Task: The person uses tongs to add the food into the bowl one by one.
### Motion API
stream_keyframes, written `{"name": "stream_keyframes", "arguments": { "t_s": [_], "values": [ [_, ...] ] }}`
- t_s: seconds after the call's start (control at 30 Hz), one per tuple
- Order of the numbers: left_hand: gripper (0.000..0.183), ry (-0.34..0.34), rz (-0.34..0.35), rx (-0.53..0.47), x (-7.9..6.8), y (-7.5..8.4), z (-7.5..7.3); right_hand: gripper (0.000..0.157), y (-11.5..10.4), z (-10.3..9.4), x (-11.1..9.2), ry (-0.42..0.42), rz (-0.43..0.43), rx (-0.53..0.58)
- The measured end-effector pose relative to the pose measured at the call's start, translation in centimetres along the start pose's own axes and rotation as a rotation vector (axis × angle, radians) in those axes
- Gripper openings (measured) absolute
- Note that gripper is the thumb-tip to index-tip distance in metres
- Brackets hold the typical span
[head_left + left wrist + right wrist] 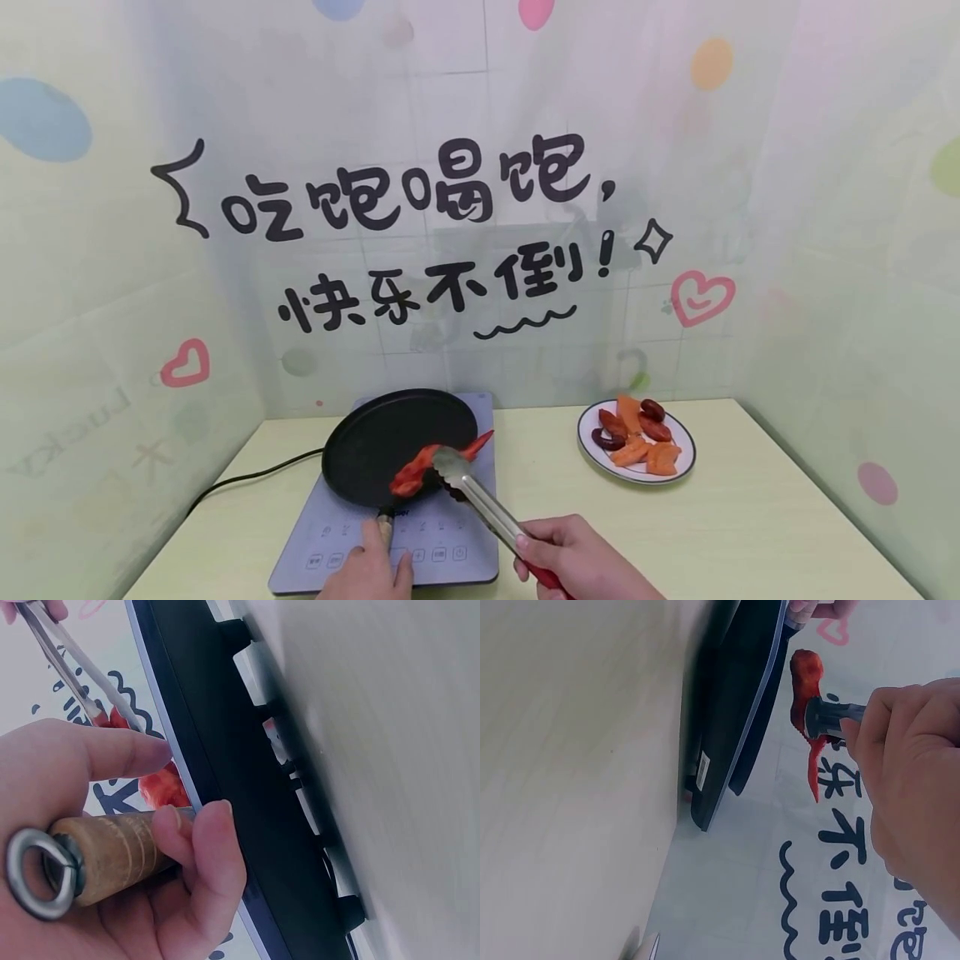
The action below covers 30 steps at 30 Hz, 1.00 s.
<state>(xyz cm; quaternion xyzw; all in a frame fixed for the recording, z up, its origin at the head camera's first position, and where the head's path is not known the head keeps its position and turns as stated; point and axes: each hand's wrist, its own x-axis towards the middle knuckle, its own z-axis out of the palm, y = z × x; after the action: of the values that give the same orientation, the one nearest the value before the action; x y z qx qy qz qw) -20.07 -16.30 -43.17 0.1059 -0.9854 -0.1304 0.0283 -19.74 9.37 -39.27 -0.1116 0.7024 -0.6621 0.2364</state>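
Note:
My left hand (367, 571) grips the wooden handle (112, 855) of a round black frying pan (367, 442), and a metal ring hangs at the handle's end. The pan sits on a flat induction cooker (457, 537). In my right hand (581, 557) is a pair of metal tongs (483, 497) with red grips. Their jaws pinch a red chicken wing (412, 473), its pointed tip (814, 776) sticking out to one side. The wing overlaps the front right of the pan in the head view and shows above the rim in the right wrist view.
A white plate (651, 480) with a dark rim stands at the back right, bearing orange pieces (663, 458) and dark red sausage pieces (656, 427). A black cord (247, 478) runs left from the cooker. Printed curtains (480, 358) enclose the pale table (720, 525).

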Motion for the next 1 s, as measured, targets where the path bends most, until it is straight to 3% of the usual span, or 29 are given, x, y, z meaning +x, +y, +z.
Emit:
{"name": "stream_keyframes", "arguments": {
  "t_s": [0.27, 0.67, 1.0],
  "values": [
    [0.050, -0.015, -0.008, 0.000, 0.1, 0.0, -0.1, 0.029, -0.7, 0.6, 0.8, -0.064, 0.017, 0.064],
    [0.051, -0.036, -0.029, 0.012, 0.2, 0.3, -0.2, 0.030, -0.1, 1.5, 2.0, -0.086, 0.035, 0.096],
    [0.051, -0.004, -0.013, 0.014, 0.2, 0.2, 0.1, 0.034, 0.3, 1.2, 2.5, -0.132, 0.054, 0.164]
  ]
}}
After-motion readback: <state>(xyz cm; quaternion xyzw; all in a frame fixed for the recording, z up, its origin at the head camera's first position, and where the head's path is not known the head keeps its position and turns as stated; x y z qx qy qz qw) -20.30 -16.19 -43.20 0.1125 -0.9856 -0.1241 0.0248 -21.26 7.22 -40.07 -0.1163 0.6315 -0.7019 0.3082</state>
